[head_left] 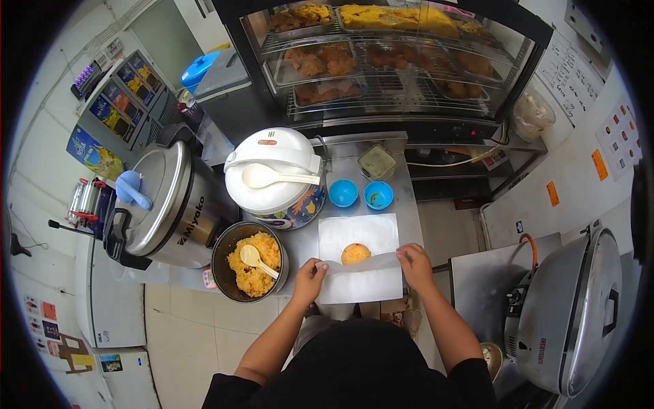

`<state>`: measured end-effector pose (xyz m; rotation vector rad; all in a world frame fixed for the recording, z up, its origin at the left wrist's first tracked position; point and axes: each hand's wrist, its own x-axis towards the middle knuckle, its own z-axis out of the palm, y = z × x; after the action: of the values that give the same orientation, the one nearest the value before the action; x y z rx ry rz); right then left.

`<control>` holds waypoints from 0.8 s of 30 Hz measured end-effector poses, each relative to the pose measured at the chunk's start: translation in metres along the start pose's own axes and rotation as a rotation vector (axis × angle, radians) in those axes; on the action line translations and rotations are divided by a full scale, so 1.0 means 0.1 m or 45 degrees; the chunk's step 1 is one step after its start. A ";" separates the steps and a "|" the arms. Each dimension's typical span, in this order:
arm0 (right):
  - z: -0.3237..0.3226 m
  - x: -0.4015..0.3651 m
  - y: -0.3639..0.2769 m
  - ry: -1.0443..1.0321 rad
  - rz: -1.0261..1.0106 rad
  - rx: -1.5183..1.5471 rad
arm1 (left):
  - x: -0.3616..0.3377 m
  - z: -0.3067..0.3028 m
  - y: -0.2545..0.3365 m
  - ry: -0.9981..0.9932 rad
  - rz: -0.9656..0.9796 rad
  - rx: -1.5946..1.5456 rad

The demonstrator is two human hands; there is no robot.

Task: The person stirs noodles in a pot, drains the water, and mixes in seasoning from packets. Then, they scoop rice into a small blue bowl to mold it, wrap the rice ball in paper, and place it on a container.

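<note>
White paper [361, 292] lies on the steel table in front of me, with a round mound of yellow rice [355, 253] on it. My left hand [311, 279] pinches the left end of a raised paper edge, and my right hand [415, 264] pinches its right end. The edge stands up along the near side of the rice, covering a little of it. To the left, a dark pot [217, 262] holds yellow rice with a cream rice paddle [257, 260] resting in it. Two blue bowls [343, 193] stand beyond the paper; the right one has yellow residue inside.
A white rice cooker [272, 151] with another paddle [262, 176] on its lid stands behind the pot. Left of it is a large Miyako cooker [194, 221]. A square container [377, 163] sits at the back, below a food display cabinet [388, 129]. A metal appliance [565, 313] stands right.
</note>
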<state>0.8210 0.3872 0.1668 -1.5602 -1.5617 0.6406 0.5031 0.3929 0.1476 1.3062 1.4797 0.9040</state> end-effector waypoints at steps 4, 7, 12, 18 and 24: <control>0.08 0.13 0.15 -0.087 0.211 0.036 | 0.13 0.07 -0.06 0.049 -0.090 -0.114; 0.12 0.18 0.19 -0.106 0.295 -0.027 | 0.24 0.12 -0.14 0.109 -0.049 0.052; 0.20 0.21 0.30 -0.083 0.289 -0.119 | 0.35 0.13 -0.14 0.138 -0.017 0.353; 0.22 0.25 0.28 -0.094 0.275 -0.229 | 0.32 0.16 -0.02 0.123 -0.031 0.556; 0.23 0.29 0.29 -0.117 0.246 -0.317 | 0.24 0.31 0.27 0.232 0.504 0.873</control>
<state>0.8213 0.4226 0.1361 -1.9085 -1.6201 0.6502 0.5410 0.4192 0.1600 2.1190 1.7915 0.7988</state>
